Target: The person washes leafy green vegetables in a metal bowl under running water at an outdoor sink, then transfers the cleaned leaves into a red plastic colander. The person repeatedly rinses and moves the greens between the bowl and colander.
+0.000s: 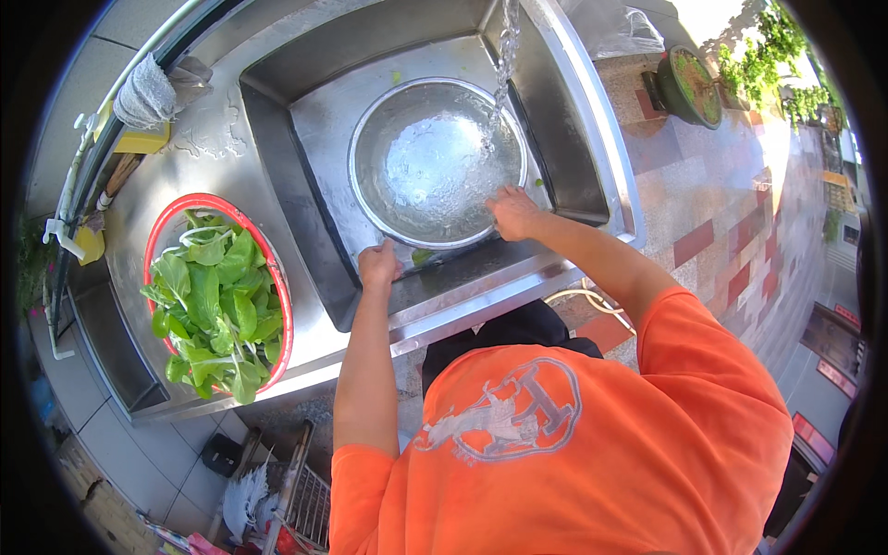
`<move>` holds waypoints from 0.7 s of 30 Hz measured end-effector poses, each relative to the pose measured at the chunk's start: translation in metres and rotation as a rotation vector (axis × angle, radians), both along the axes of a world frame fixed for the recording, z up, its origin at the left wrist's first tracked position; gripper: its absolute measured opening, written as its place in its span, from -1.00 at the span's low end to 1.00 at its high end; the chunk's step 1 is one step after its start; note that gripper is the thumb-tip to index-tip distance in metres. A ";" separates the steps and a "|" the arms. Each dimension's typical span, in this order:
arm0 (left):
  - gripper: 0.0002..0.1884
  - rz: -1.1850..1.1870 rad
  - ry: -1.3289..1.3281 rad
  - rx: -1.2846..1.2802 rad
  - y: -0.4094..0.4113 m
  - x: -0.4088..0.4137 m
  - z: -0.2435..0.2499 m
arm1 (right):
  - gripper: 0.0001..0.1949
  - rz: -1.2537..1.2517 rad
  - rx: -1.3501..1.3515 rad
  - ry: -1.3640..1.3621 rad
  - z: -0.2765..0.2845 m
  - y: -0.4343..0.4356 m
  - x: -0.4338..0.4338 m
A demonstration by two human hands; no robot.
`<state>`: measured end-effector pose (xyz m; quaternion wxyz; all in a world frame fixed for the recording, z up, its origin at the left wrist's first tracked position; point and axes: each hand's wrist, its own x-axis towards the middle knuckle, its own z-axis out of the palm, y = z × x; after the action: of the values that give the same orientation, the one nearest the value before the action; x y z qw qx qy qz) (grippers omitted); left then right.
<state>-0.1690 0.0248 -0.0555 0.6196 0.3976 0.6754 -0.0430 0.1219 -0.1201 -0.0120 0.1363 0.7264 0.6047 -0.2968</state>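
Observation:
A round metal basin (423, 163) with water in it sits on the floor of a stainless steel sink (326, 132). A stream of water (508, 55) falls into it near its right side. My right hand (517, 214) grips the basin's rim at the near right, fingers over the edge. At the near-left rim, my left hand (379, 265) is curled with its upper fingers against the edge; its other fingertips are partly hidden. Left of the sink, a red-rimmed basket (283, 277) stands on the metal counter, heaped with green leafy vegetables (208, 291).
A grey cloth (146, 94) hangs over a rail at the back left, near a yellow container (142, 139). White pipes (66, 236) run along the left. A potted plant (690, 87) stands on the tiled floor at right. A rack (305, 506) is below the counter.

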 end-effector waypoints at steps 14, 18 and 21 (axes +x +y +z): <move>-0.65 0.315 0.017 -0.221 -0.014 0.050 -0.052 | -0.81 0.383 -0.056 -0.003 -0.067 -0.002 0.010; -0.60 0.424 -0.019 -0.256 -0.021 0.043 -0.075 | -0.82 0.525 -0.028 -0.090 -0.072 -0.004 0.017; -0.62 0.441 -0.022 -0.193 -0.018 0.049 -0.066 | -0.82 0.621 -0.095 -0.152 -0.064 0.003 0.010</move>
<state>-0.1197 0.0069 -0.1211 0.6566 0.1798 0.7318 0.0334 0.1324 -0.1167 -0.0758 0.2987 0.5200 0.7712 -0.2138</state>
